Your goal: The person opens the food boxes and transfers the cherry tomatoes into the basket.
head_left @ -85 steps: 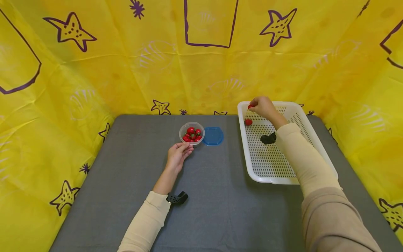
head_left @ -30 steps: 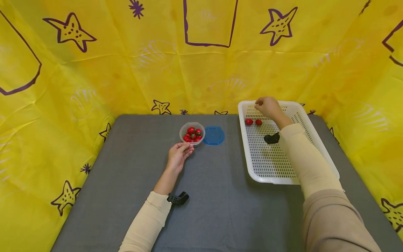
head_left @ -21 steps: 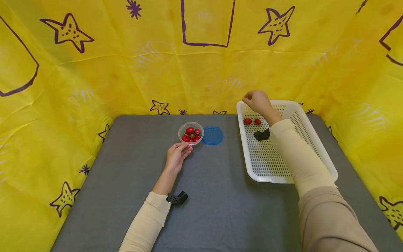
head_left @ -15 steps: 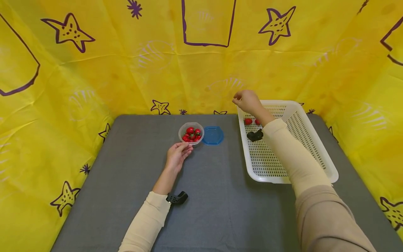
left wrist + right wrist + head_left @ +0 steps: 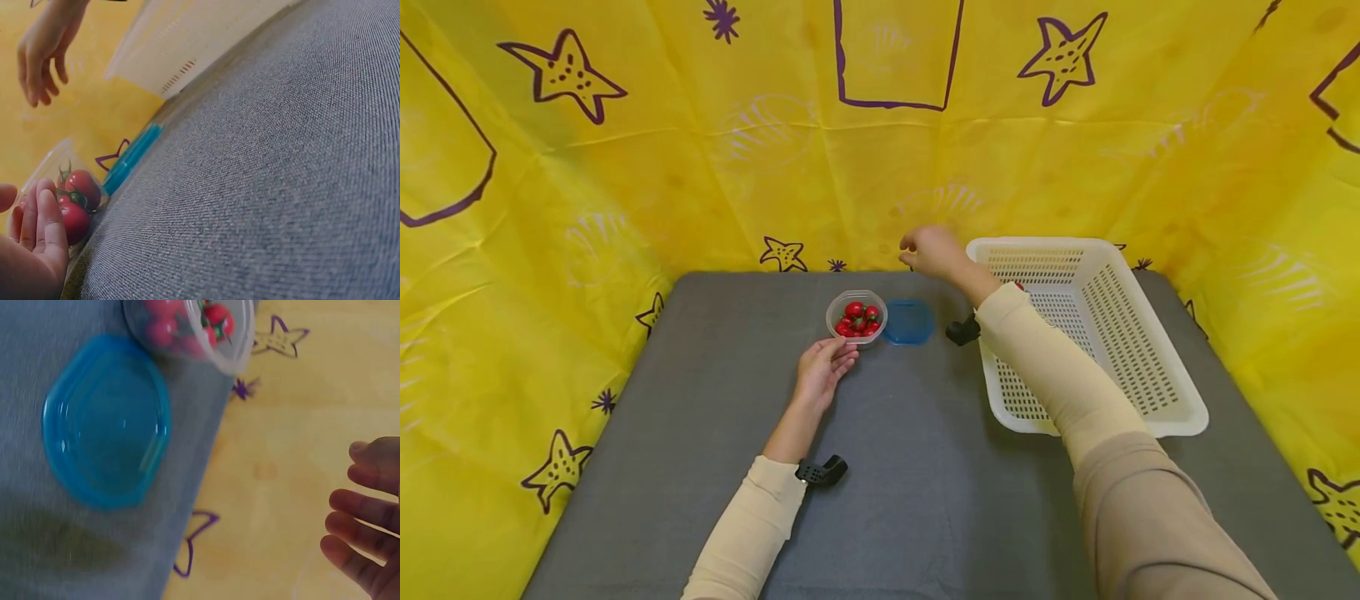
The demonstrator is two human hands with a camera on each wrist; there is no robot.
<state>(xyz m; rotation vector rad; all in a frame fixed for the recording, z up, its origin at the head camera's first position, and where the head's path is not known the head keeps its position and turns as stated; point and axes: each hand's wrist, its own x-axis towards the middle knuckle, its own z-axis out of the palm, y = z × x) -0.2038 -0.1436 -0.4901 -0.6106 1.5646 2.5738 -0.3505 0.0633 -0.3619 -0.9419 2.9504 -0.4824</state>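
Observation:
A small clear plastic container (image 5: 835, 310) holding several red cherry tomatoes (image 5: 855, 309) stands on the grey table. My left hand (image 5: 822, 371) rests against its near side, fingers nearly straight and fingertips right at the rim; the left wrist view shows them in front of the tomatoes (image 5: 75, 223). My right hand (image 5: 934, 252) is in the air behind the blue lid (image 5: 910, 322), its fingers (image 5: 359, 506) loosely spread with nothing between them. The white slotted basket (image 5: 1150, 350) is at the right; one red tomato (image 5: 1018, 285) just shows past my right sleeve.
The blue lid lies flat right beside the container. My right forearm (image 5: 1045, 358) crosses the basket's left rim and hides part of its inside. A yellow patterned cloth (image 5: 880, 183) hangs behind the grey table (image 5: 880, 483) and along its sides.
My right hand released a tomato into the basket, where two then showed. It has since moved left, out over the back of the table. My left hand has stayed at the container.

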